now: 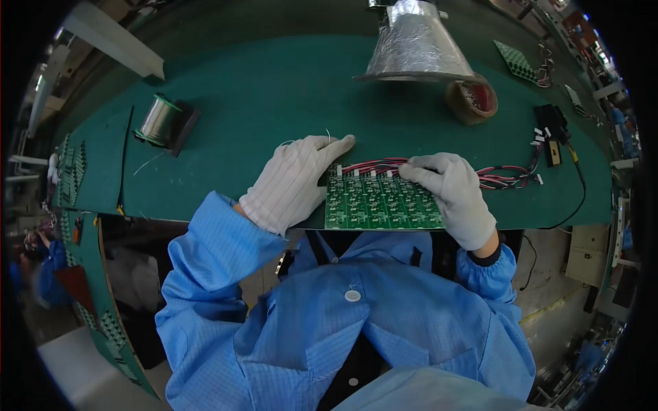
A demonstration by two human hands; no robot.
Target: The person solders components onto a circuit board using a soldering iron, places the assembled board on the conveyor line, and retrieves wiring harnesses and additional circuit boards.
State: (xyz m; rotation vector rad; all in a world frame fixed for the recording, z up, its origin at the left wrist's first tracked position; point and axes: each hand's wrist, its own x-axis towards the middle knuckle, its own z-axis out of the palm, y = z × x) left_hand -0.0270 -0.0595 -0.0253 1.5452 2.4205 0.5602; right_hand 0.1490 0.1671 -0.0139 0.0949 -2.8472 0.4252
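Observation:
A green circuit board panel (380, 205) lies at the front edge of the green table, with white connectors along its back edge. Red and black wires (373, 164) run from the connectors to the right. My left hand (293, 179), in a white glove, rests at the panel's left edge, thumb and fingers apart and nothing visible in it. My right hand (452, 192), also gloved, is over the panel's back right part, its thumb and index finger pinched at the wires. What exactly lies between those fingertips is too small to tell.
A solder wire spool (159, 120) stands on the table (274, 82) at the left. A foil-covered hood (419, 44) hangs at the back, beside a tape roll (473, 101). Cables with a black connector block (550, 123) lie at the right. More boards (515, 61) are at the back right.

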